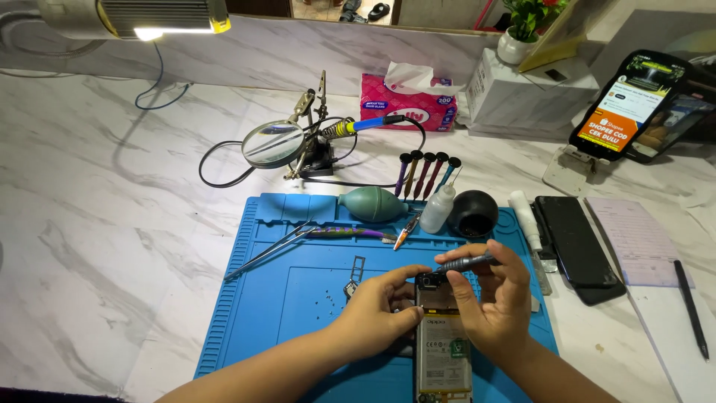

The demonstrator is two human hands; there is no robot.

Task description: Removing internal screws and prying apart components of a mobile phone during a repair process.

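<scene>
On a blue mat [283,298], the left hand [377,307] steadies an opened phone [441,345] while the right hand [492,298] holds a screwdriver [464,263] at its top edge.

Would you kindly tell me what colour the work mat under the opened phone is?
The silicone work mat is blue, seen best in the head view.

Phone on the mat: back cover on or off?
Off. The phone lies face down on the blue mat with battery and internals exposed; the right hand holds a screwdriver at its top.
</scene>
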